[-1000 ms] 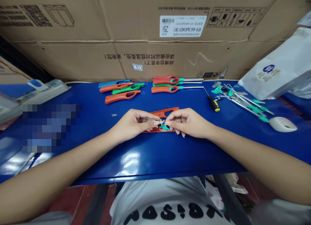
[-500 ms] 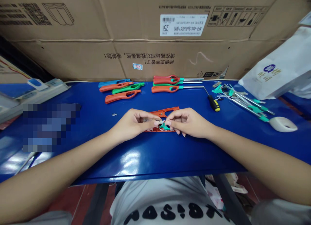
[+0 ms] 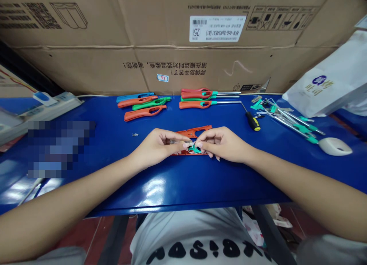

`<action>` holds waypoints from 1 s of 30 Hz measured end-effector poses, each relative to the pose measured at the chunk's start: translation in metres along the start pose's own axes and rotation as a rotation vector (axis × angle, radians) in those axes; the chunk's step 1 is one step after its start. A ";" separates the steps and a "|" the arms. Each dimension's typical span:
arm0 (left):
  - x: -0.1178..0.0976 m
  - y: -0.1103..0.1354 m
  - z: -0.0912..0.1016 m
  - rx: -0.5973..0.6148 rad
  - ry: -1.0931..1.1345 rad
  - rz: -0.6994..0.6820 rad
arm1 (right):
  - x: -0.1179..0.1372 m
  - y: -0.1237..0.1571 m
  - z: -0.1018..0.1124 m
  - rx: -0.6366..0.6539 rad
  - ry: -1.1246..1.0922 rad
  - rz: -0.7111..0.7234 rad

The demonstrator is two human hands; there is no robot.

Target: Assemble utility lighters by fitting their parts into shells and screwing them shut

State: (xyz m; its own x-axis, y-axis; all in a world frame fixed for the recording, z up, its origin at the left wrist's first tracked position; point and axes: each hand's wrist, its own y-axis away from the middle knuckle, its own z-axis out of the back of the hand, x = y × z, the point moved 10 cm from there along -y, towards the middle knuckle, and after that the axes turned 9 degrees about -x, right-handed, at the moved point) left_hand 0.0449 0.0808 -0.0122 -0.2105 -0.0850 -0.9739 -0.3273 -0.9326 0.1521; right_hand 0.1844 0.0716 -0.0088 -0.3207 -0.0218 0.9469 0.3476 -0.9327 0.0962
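Note:
An orange-red lighter handle shell (image 3: 192, 133) lies flat on the blue table (image 3: 177, 181) in front of me, mostly covered by my hands. My left hand (image 3: 156, 146) is closed in a pinch on a thin metal and clear part held over the shell. My right hand (image 3: 220, 143) is also pinched, its fingertips meeting the left ones at a small teal trigger piece (image 3: 195, 149). What exactly the right fingers grip is hidden.
Coloured handle shells (image 3: 143, 106) and finished long lighters (image 3: 206, 99) lie at the back. A black and yellow screwdriver (image 3: 251, 120), a pile of metal rods with teal ends (image 3: 286, 118), a white oval object (image 3: 335, 146) and a white bag (image 3: 332, 81) sit right. Cardboard boxes (image 3: 172, 39) wall the back.

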 end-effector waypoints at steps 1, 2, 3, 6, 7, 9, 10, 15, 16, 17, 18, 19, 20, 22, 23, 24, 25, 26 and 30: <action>0.000 0.000 0.000 -0.002 -0.001 0.000 | 0.000 0.000 0.000 0.000 -0.004 0.001; 0.000 0.000 0.000 -0.003 -0.004 0.001 | 0.000 0.000 0.000 0.001 -0.008 0.003; 0.000 0.000 0.000 -0.004 -0.009 0.001 | 0.000 0.000 0.000 0.002 -0.011 0.006; 0.000 0.000 0.001 -0.013 -0.018 0.001 | 0.001 -0.001 0.000 -0.001 -0.010 0.014; 0.000 0.000 0.001 -0.015 -0.016 0.001 | 0.001 -0.001 0.000 -0.003 -0.009 0.015; -0.001 0.000 0.000 -0.016 -0.009 0.005 | 0.000 -0.001 0.000 -0.005 -0.008 0.015; -0.001 0.000 0.000 -0.017 -0.007 0.007 | 0.000 -0.001 0.000 -0.004 -0.009 0.014; -0.007 0.001 0.002 -0.060 -0.015 -0.009 | 0.000 -0.001 0.001 -0.025 -0.032 -0.010; -0.008 0.001 0.003 -0.068 -0.017 -0.010 | 0.000 -0.001 0.002 -0.037 -0.041 -0.021; -0.009 0.001 0.004 -0.073 -0.020 -0.010 | 0.000 -0.001 0.003 -0.047 -0.050 -0.033; -0.009 0.001 0.004 -0.077 -0.023 -0.011 | 0.000 0.000 0.003 -0.055 -0.062 -0.045; -0.010 0.001 0.005 -0.080 -0.026 -0.012 | 0.000 0.000 0.004 -0.064 -0.076 -0.055; -0.010 0.001 0.005 -0.082 -0.030 -0.013 | 0.000 0.000 0.005 -0.073 -0.093 -0.064; -0.011 0.001 0.006 -0.088 -0.038 -0.017 | 0.000 -0.001 0.006 -0.095 -0.134 -0.077; -0.011 0.001 0.006 -0.092 -0.040 -0.018 | -0.001 -0.001 0.006 -0.104 -0.156 -0.082; -0.010 0.001 0.006 -0.095 -0.039 -0.020 | -0.002 -0.002 0.007 -0.112 -0.175 -0.084; -0.010 0.001 0.006 -0.101 -0.036 -0.022 | -0.002 -0.002 0.007 -0.118 -0.192 -0.085; -0.009 0.001 0.006 -0.108 -0.030 -0.026 | -0.003 -0.003 0.007 -0.122 -0.206 -0.084; -0.009 0.002 0.005 -0.125 0.009 -0.047 | -0.004 -0.003 0.007 -0.129 -0.242 -0.088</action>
State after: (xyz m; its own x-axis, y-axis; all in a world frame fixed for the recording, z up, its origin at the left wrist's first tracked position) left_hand 0.0414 0.0815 -0.0028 -0.1887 -0.0428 -0.9811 -0.2190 -0.9720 0.0846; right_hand 0.1907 0.0772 -0.0111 -0.1202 0.1333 0.9838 0.2078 -0.9656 0.1563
